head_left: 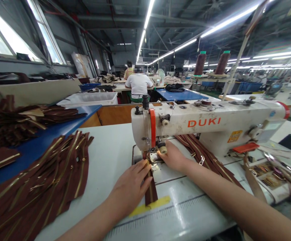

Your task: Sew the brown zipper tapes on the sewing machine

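Observation:
A white DUKI sewing machine (210,125) stands on the pale table (110,150). A narrow maroon zipper strip (151,194) runs from under the needle toward me. My left hand (131,185) lies flat on the strip's left side, fingers stretched toward the presser foot. My right hand (172,155) rests beside the needle on the right, fingers curled near the foot; what they pinch is hidden. More maroon zipper strips (203,157) trail behind the machine arm.
A big pile of maroon zipper pieces (47,180) covers the table's left, with more on the blue bench (15,124). Yellow tape (150,206) marks the table. A tray of small parts (268,174) sits right. A person in white (138,85) sits ahead.

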Motion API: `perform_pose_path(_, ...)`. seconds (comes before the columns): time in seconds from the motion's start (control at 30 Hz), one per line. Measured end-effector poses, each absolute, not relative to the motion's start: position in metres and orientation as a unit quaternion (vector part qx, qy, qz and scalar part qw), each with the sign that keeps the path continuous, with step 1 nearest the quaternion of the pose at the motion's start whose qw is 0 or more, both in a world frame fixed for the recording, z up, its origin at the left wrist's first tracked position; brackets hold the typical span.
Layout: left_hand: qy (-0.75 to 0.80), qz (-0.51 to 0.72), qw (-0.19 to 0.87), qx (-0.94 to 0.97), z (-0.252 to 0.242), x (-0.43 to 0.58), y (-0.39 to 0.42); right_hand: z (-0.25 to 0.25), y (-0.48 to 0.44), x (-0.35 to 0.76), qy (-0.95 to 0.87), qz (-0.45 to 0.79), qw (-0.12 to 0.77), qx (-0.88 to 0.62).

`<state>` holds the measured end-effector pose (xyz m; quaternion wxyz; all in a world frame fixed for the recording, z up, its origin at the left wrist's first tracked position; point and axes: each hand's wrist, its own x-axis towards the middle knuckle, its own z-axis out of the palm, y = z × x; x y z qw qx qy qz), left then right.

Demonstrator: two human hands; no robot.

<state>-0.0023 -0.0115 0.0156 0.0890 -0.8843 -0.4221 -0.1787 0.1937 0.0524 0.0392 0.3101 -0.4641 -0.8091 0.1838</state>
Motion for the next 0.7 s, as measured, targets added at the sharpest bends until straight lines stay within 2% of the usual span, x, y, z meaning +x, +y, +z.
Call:
perform_pose_path(0.17,-0.420,-0.187,0.098,-0.883,0.017,0.000,-0.013,0.027,0.005,0.201,-0.867,0.070,0.319,-0.376)
perform_pose_path(0.3,-0.419,-0.185,0.098,-0.884,0.016,0.001,-0.013,0.020,-0.010,0.195,-0.896,0.050,0.275,-0.345)
perform_pose_path(0.7,-0.430,-0.178,0.067,-0.883,0.019,0.000,-0.014,0.024,-0.011,0.192,-0.904,0.042,0.242,-0.349)
